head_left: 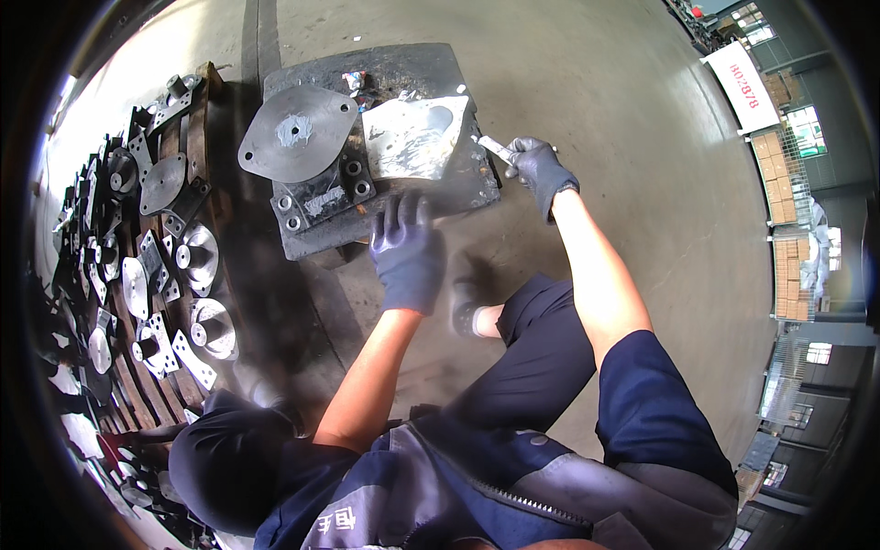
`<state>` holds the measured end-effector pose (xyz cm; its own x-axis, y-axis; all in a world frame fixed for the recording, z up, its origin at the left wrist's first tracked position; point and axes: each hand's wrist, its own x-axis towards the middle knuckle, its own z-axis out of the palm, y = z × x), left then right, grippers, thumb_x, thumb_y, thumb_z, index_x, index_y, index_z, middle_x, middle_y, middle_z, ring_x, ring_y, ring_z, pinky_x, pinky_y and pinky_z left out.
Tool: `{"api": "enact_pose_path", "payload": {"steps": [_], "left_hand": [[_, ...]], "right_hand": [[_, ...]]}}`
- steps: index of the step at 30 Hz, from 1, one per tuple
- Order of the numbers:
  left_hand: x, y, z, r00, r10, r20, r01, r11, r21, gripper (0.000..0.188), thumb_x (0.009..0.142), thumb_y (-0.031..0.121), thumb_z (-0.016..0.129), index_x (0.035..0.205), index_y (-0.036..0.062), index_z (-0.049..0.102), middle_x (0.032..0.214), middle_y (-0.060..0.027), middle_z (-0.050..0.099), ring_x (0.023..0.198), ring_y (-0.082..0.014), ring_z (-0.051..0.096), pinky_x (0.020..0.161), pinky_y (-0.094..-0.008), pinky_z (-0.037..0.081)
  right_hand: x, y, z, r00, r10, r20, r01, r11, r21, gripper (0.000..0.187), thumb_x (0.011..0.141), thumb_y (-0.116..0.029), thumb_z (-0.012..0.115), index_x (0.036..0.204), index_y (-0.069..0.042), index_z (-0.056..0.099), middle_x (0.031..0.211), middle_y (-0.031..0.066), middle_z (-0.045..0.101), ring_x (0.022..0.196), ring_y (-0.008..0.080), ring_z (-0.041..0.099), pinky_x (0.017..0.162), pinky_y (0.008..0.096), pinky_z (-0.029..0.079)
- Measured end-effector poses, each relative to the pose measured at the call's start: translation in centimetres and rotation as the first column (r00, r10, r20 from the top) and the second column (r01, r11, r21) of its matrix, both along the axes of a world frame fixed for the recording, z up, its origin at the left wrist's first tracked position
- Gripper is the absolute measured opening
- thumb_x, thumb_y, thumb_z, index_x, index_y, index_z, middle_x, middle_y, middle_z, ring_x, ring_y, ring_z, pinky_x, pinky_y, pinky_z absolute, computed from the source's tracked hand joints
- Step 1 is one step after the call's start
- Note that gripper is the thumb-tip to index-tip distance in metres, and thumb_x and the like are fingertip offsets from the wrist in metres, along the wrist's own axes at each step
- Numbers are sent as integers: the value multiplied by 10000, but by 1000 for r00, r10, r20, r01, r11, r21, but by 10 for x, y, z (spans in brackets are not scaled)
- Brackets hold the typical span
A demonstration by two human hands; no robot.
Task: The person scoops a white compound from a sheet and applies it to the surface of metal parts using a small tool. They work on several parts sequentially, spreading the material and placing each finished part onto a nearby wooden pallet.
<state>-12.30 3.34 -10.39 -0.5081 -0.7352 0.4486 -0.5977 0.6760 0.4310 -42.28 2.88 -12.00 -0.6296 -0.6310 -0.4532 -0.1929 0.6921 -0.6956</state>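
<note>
My right hand [539, 168], in a dark glove, is closed around a slim white marker [495, 148] beyond the right edge of a worn black work table [431, 69]. My left hand [408, 247], gloved too and slightly blurred, holds nothing. Its fingers stretch out over the table's near edge, by the black base plate [321, 197] with ringed holes. On top of that base lies a grey, flat oval metal plate [316, 115] with a small hole in its middle and one at each end. A smudged white sheet [412, 137] rests to its right.
Crumpled scraps [356, 82] lie at the table's far side. On the left, wooden pallets [203, 119] carry many metal flanges [197, 257] and brackets. My shoe [466, 307] is on the concrete floor [568, 73] below the table. Stacked boxes [779, 183] stand far right.
</note>
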Motion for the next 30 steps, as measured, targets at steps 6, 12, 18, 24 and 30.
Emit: {"api": "enact_pose_path", "payload": {"steps": [6, 12, 18, 24, 30], "left_hand": [[4, 0, -3, 999, 5, 34, -4, 1000, -23, 571, 731, 193, 731, 1267, 61, 582, 1340, -163, 555, 1282, -383, 501, 1050, -526, 414], [4, 0, -6, 1000, 1, 16, -1, 1000, -23, 581, 733, 206, 733, 1276, 62, 585, 1339, -162, 558, 1282, -382, 503, 1057, -524, 415], [5, 0, -8, 1000, -10, 15, 10, 999, -33, 577, 742, 211, 727, 1284, 69, 589, 1331, -161, 567, 1279, -380, 511, 1061, -519, 418], [17, -11, 9, 995, -93, -37, 95, 993, 71, 556, 752, 194, 705, 1283, 72, 596, 1296, -174, 600, 1238, -395, 545, 1044, -488, 446], [24, -9, 11, 991, -130, -42, 132, 990, 48, 487, 773, 147, 668, 1250, 64, 609, 1268, -186, 618, 1217, -391, 564, 1034, -478, 459]], "right_hand": [[-7, -9, -11, 981, 83, 174, -107, 985, 132, 115, 962, -172, 612, 940, -98, 697, 729, 56, 653, 530, 131, 553, 478, 332, 426], [-1, -16, -5, 977, 210, 27, -212, 972, 103, 124, 942, -193, 661, 908, -77, 691, 738, 54, 655, 539, 140, 544, 477, 325, 428], [37, -8, 29, 959, 135, 249, -96, 982, -164, 203, 920, -273, 732, 912, -77, 676, 724, 25, 644, 533, 111, 494, 471, 294, 407], [51, 4, 99, 997, 33, 72, -30, 999, -34, 478, 925, -544, 672, 970, -69, 650, 754, 23, 640, 545, 88, 483, 508, 281, 432], [-9, 25, -11, 948, 295, -119, -190, 825, 533, 522, 982, -568, 556, 1125, -83, 685, 964, 39, 734, 791, 169, 678, 685, 365, 564]]}}
